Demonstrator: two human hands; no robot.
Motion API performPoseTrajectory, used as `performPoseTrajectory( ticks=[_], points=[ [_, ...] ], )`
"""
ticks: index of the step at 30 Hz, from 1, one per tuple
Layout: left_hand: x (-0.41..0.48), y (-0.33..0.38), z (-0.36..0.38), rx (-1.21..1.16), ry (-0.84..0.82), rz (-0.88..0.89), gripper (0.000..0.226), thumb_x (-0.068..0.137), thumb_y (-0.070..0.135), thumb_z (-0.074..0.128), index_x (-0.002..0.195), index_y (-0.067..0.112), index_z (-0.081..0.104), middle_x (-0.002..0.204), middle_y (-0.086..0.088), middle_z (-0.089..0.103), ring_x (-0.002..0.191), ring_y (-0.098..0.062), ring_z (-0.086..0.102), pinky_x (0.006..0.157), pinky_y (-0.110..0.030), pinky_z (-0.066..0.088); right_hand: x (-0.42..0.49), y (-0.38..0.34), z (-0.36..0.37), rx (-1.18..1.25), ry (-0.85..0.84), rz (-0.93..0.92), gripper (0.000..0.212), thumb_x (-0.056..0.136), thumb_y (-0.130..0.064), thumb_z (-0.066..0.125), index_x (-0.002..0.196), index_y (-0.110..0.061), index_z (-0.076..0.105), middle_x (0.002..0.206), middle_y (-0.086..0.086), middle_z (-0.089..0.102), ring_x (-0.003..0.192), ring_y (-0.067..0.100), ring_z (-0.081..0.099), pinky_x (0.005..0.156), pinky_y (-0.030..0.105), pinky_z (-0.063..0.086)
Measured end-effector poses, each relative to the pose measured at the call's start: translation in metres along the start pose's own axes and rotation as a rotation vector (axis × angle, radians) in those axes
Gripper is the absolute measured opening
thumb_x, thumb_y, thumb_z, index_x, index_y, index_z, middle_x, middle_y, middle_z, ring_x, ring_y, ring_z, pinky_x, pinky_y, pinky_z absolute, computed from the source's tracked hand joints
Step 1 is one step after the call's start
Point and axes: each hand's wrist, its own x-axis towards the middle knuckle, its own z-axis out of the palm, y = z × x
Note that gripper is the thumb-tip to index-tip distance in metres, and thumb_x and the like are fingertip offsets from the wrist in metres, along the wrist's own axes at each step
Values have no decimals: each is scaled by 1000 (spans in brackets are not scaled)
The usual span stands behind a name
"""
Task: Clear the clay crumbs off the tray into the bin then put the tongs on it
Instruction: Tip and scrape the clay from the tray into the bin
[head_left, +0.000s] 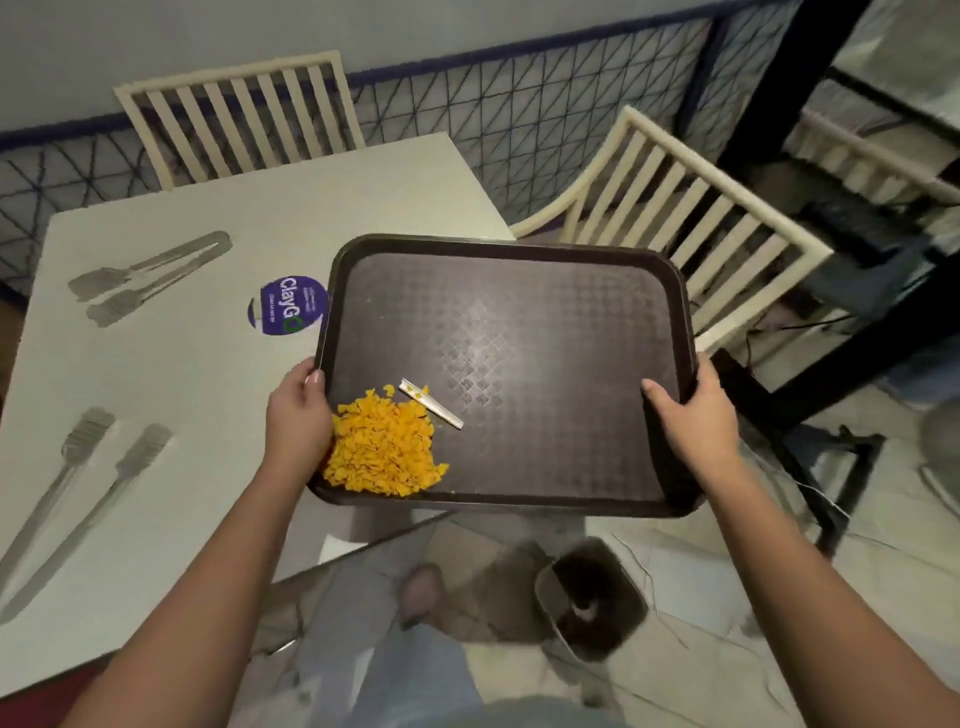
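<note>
A dark brown tray (519, 322) is held in the air past the table's right edge. My left hand (296, 421) grips its left rim and my right hand (696, 415) grips its right rim. A pile of orange clay crumbs (384, 447) lies in the tray's near left corner, with a small white stick (431, 410) beside it. A dark bin (592, 597) stands on the floor below the tray's near edge. Two pairs of metal tongs lie on the table: one (145, 278) at the far left, another (78, 493) at the near left.
The white table (208, 389) carries a round purple sticker (285, 306). Two cream slatted chairs (244, 109) (691, 208) stand behind and to the right of the table. A black frame (831, 364) rises at the right. My foot (421, 592) is on the tiled floor.
</note>
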Motion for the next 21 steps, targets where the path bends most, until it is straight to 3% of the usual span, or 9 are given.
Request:
performPoseTrajectory(
  ticks=[3, 5, 7, 10, 13, 16, 19, 21],
  points=[
    [-52, 20, 33, 13, -46, 23, 33, 99, 11, 39, 126, 3, 55, 124, -16, 60, 107, -19, 54, 89, -24, 37, -3, 53, -61, 234, -92, 265, 65, 79, -40, 71, 134, -17, 47, 128, 4, 59, 112, 25, 58, 96, 38, 47],
    [-85, 27, 59, 12, -102, 25, 33, 99, 13, 39, 127, 4, 55, 126, -15, 60, 107, -19, 55, 89, -24, 37, -6, 94, -102, 327, -193, 387, 58, 72, -43, 76, 123, -19, 60, 112, 4, 68, 97, 25, 66, 84, 40, 55],
    [-116, 32, 87, 1, -163, 16, 33, 99, 16, 40, 127, 7, 55, 125, -16, 61, 107, -24, 58, 88, -27, 41, -12, 134, -138, 419, -309, 482, 48, 75, -37, 75, 117, -16, 63, 101, 6, 71, 86, 25, 70, 67, 32, 57],
    [-159, 40, 128, -14, -263, 27, 31, 100, 16, 39, 125, 8, 56, 121, -12, 62, 103, -21, 57, 86, -27, 41, -31, 192, -181, 526, -417, 637, 46, 79, -29, 71, 121, -13, 60, 104, 11, 71, 80, 25, 72, 57, 28, 57],
    [-191, 48, 166, -32, -390, 36, 31, 101, 20, 37, 125, 13, 55, 111, -3, 62, 101, -18, 56, 83, -29, 44, -51, 244, -210, 554, -402, 753, 52, 75, -28, 73, 121, -8, 60, 104, 11, 72, 79, 24, 72, 58, 30, 58],
    [-213, 45, 199, -11, -507, 46, 33, 101, 23, 36, 128, 18, 54, 114, 5, 58, 109, -14, 55, 92, -29, 42, -63, 289, -228, 517, -313, 785, 77, 54, -36, 87, 120, -6, 61, 99, 11, 73, 78, 24, 73, 57, 32, 59],
    [-228, 36, 231, -17, -613, 23, 35, 101, 25, 36, 132, 20, 52, 123, 5, 57, 114, -11, 53, 98, -27, 38, -71, 321, -235, 561, -240, 827, 61, 70, -27, 77, 123, -3, 58, 90, 7, 75, 71, 21, 73, 58, 32, 59],
    [-230, 22, 253, -24, -695, -26, 36, 101, 26, 37, 134, 20, 51, 127, 2, 57, 119, -15, 53, 105, -32, 39, -75, 343, -235, 535, -203, 863, 68, 64, -30, 81, 122, -2, 59, 91, 8, 75, 72, 22, 72, 64, 36, 59]
  ],
)
